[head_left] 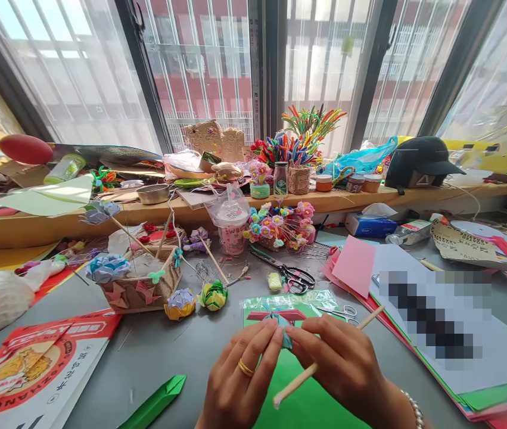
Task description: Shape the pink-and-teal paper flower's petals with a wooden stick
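Grey table (168, 351) | both hands' fingers (275, 333) pinched on blue paper piece (285, 335)

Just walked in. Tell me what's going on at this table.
A person is doing paper craft at a cluttered grey table. Both hands meet over a green sheet: the left hand and right hand pinch a small light-blue folded paper piece between the fingertips. The right hand also holds a thin wooden stick. Black-handled scissors, finished paper flowers and a small paper-covered basket lie just beyond.
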Demonstrator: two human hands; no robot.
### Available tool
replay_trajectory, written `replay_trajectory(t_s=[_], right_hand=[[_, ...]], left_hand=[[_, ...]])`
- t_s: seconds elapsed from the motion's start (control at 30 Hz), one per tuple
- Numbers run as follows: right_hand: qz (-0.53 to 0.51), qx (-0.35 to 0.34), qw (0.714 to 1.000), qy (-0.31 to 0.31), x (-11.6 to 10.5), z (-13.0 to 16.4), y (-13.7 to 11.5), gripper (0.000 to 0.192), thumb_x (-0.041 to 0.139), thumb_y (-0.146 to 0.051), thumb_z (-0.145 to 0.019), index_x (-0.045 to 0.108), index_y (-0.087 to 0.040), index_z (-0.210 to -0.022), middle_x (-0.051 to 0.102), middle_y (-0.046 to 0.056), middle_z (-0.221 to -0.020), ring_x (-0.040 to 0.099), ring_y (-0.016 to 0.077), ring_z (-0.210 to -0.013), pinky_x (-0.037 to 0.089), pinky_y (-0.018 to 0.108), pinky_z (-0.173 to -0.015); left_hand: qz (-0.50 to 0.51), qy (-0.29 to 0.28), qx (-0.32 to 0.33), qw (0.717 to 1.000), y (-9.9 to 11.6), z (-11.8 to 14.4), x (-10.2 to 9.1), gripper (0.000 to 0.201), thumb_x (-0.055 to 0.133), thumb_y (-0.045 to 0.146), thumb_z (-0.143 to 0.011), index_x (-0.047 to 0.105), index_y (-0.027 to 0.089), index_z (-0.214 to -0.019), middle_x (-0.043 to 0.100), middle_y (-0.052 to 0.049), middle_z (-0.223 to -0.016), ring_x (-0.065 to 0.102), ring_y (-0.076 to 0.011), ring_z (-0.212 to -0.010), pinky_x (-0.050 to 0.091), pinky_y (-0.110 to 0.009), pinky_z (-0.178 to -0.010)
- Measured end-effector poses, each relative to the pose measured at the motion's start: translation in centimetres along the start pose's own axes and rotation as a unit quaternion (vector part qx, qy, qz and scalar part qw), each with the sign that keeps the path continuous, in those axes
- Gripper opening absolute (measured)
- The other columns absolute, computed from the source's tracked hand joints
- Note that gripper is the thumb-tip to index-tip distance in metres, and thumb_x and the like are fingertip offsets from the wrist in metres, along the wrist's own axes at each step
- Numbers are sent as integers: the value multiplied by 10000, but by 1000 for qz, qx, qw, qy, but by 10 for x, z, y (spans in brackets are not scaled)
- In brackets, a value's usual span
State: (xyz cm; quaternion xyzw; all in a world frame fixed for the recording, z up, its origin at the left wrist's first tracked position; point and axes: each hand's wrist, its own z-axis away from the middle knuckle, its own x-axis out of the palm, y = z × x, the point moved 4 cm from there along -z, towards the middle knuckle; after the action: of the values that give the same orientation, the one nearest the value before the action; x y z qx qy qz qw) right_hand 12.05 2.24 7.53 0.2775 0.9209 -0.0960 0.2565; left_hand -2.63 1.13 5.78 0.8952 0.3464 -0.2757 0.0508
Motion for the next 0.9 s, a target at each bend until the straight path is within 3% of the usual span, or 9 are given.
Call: replay_trajectory(t_s=[0.17,0.3,0.43,0.53,0.63,0.77,0.9], right_hand=[[-19,8,1000,-8,0,2,3,159,474,-103,-862,592,-141,-962,652,63,-749,592,140,-626,481,242,-568],[-84,96,992,-16,5,1,10,126,504,-121,-845,611,-166,-895,601,43,-704,564,135,-613,457,226,-533],[-141,160,976,-51,9,1,14,131,518,-123,-822,639,-172,-821,571,33,-688,547,132,-587,436,227,-519],[-177,204,959,-87,10,1,18,116,551,-124,-790,658,-168,-803,567,38,-730,559,137,-615,433,233,-545],[-214,251,934,-139,12,1,23,91,594,-159,-776,671,-180,-820,576,32,-769,571,143,-667,426,231,-575],[-241,283,904,-214,13,1,28,93,591,-180,-797,679,-199,-819,588,15,-763,569,135,-688,411,219,-591],[-234,287,897,-240,14,3,31,96,586,-166,-801,680,-186,-807,589,13,-761,573,138,-701,409,227,-620]], left_hand=[[140,0,-146,979,-10,-3,7,249,525,28,-793,593,137,-1006,694,-62,-856,637,-137,-804,503,-211,-739],[282,-61,-271,918,-19,-9,12,202,544,57,-786,642,187,-906,698,-17,-811,646,-116,-760,495,-163,-696],[348,-127,-353,859,-24,-10,14,159,565,121,-782,698,185,-842,710,-21,-743,650,-130,-685,493,-175,-640],[362,-159,-389,832,-25,-7,16,149,583,145,-764,718,176,-819,704,-27,-693,643,-137,-632,492,-175,-583],[368,-153,-414,818,-26,-4,18,145,591,162,-761,720,191,-817,703,-17,-702,640,-132,-639,494,-168,-588],[374,-137,-418,816,-27,-1,21,112,599,184,-757,709,199,-775,700,-6,-707,644,-130,-653,496,-164,-608],[358,-152,-416,822,-26,0,22,104,592,172,-754,692,179,-729,696,-13,-689,640,-131,-632,493,-166,-597]])
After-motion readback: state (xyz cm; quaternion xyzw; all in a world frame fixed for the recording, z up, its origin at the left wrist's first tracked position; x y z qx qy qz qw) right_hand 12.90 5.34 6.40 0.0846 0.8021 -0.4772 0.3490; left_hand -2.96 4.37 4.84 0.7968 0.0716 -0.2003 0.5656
